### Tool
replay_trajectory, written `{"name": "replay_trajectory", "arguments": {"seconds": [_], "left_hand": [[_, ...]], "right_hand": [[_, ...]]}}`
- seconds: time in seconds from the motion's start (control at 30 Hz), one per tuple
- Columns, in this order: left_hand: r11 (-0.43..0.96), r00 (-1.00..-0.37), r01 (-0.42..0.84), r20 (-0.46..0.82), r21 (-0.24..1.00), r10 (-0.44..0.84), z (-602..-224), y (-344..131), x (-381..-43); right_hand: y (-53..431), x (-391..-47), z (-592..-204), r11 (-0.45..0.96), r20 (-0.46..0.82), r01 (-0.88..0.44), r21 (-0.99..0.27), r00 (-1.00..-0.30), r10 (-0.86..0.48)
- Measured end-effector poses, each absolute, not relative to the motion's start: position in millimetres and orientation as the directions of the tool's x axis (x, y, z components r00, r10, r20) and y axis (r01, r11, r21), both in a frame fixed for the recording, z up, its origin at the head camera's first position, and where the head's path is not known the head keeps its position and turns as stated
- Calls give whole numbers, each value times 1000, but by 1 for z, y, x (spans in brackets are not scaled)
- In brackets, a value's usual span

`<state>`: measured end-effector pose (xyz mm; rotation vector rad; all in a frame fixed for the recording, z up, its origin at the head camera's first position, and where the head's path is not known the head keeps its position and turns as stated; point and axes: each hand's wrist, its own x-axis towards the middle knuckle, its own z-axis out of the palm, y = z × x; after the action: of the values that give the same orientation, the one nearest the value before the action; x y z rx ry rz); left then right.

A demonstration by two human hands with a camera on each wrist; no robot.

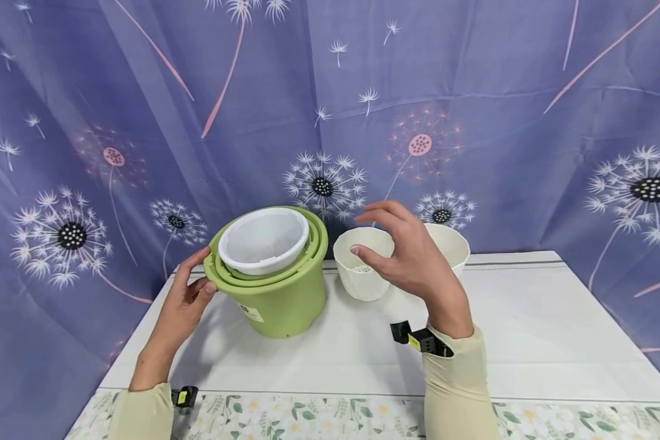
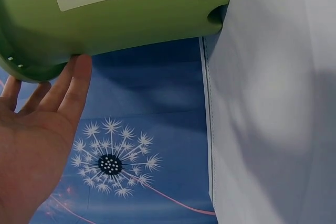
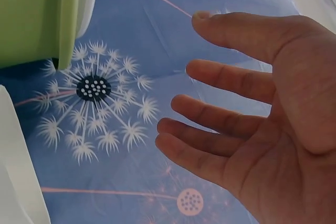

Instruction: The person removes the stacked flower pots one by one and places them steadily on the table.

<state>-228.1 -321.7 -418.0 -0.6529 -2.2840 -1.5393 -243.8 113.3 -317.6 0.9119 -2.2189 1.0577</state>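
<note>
A large green flowerpot [image 1: 294, 305] with a paper label stands on the table at left of centre. Nested in it are another green pot [image 1: 312, 243] and a white pot [image 1: 302, 250] on top. My left hand [image 1: 183, 305] touches the big pot's rim from the left, its fingers extended along the edge, as the left wrist view also shows. My right hand [image 1: 409, 256] hovers with fingers spread and nothing in them. Below and behind it are two cream-white pots, one ribbed [image 1: 363, 286] at centre, the other [image 1: 455, 245] partly hidden by the hand.
A white tablecloth [image 1: 544, 324] with a floral front border [image 1: 308, 418] covers the table. Close behind it hangs a blue-purple curtain [image 1: 506, 153] with dandelion prints. The cream pots stand near the table's back edge, to the right of the green one.
</note>
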Motion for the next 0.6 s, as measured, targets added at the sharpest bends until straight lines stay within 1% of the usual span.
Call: {"name": "replay_trajectory", "arguments": {"seconds": [0.27,0.6], "left_hand": [[348,-863,505,470,789,187,-419,-320,-227],[361,-861,508,476,782,181,-419,-322,-228]], "right_hand": [[101,-243,-319,448,696,-778,-440,-611,-377],[84,-241,-320,432,706,-801,-415,-583,-402]]}}
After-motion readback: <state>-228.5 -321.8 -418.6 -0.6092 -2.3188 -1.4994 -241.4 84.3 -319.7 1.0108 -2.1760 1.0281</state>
